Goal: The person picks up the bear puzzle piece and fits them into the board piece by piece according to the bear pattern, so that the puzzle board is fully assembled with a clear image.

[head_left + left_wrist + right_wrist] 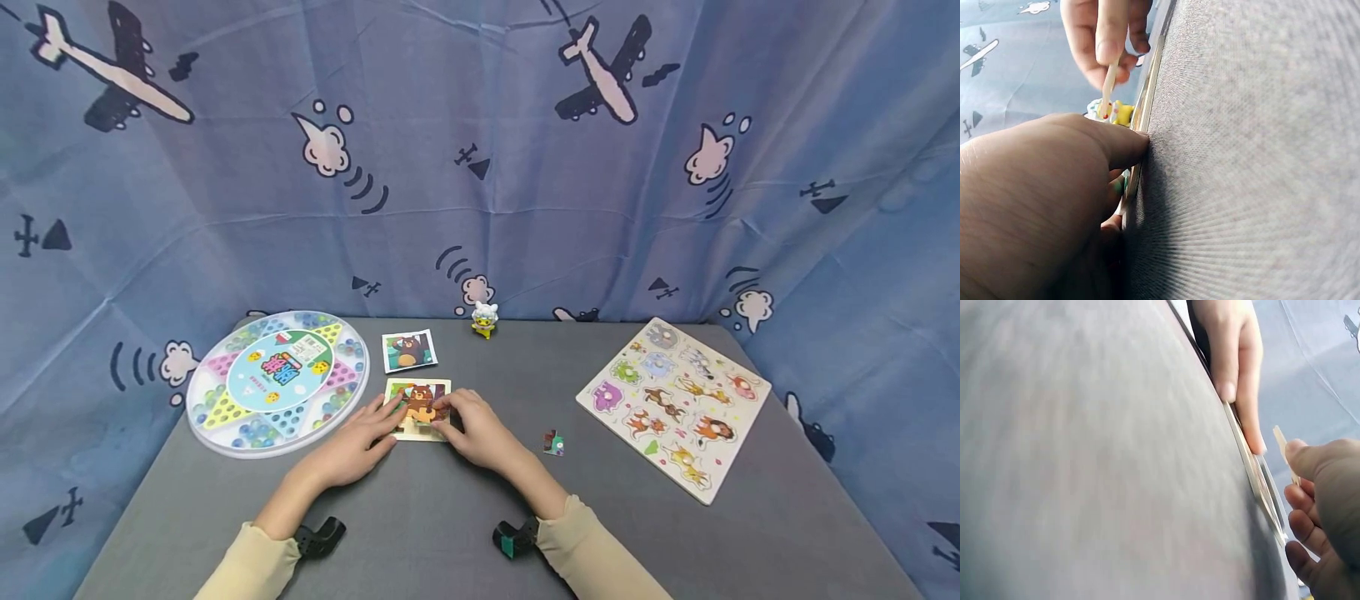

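Note:
A small wooden jigsaw board (411,435) with a brown bear picture lies flat on the table. My left hand (351,443) rests on its left side, with the thumb at the near edge and the fingers stretched over the picture. My right hand (480,429) pinches a thin wooden puzzle piece (1280,440) between thumb and fingers. In the wrist views this piece is tilted and raised just above the board. Its printed face is partly hidden by the fingers. Another puzzle piece (553,442) lies loose on the table to the right.
A bear picture card (408,351) lies behind the board, and a small white-and-yellow figurine (484,319) stands at the back. A round marble game board (277,383) is at the left. An animal puzzle board (675,408) lies at the right. A patterned curtain (480,167) hangs behind.

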A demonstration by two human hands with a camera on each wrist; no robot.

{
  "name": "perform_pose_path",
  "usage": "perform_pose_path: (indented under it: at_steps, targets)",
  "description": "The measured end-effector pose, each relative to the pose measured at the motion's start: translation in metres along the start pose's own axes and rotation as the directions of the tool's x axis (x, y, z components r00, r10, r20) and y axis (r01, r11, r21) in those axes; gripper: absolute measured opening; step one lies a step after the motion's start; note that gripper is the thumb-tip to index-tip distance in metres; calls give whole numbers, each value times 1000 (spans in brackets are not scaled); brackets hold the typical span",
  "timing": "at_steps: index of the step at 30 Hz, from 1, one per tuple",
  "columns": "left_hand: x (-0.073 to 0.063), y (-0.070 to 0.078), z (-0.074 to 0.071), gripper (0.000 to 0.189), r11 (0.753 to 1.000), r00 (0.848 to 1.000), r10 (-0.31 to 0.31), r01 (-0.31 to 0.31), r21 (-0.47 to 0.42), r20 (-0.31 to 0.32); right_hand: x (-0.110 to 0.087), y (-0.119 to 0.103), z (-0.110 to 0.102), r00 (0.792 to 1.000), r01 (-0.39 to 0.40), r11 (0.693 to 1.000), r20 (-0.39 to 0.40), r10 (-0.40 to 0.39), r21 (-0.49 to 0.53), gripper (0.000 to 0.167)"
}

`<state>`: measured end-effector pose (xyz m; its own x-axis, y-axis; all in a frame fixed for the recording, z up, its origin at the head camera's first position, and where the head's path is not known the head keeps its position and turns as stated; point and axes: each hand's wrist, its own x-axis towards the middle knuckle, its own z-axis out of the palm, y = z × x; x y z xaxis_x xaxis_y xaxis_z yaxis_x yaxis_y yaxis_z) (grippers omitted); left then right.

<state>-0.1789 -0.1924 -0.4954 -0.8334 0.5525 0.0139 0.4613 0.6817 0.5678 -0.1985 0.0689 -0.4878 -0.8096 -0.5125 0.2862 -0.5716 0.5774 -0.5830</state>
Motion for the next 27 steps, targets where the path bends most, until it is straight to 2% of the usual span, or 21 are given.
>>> perform_pose_path:
  at_steps: [4, 11, 21, 27]
  targets:
    - [0, 0, 0, 55, 1000, 1000, -9, 9, -2, -2, 6, -5, 10, 1000, 16, 999, 19, -16, -30, 22]
    - [0, -2, 2, 56, 1000, 1000, 11, -11, -6, -19, 11, -6, 19, 998, -33, 997, 47, 37, -75, 21]
    - [0, -2, 2, 55, 1000, 1000, 10, -10, -6, -9, 7, -2, 21, 999, -15, 996, 32, 18, -87, 20]
    - [-1, -1, 1, 55, 1000, 1000, 12, -12, -4, -17, 7, -3, 26, 1000, 0, 996, -14, -1, -87, 21]
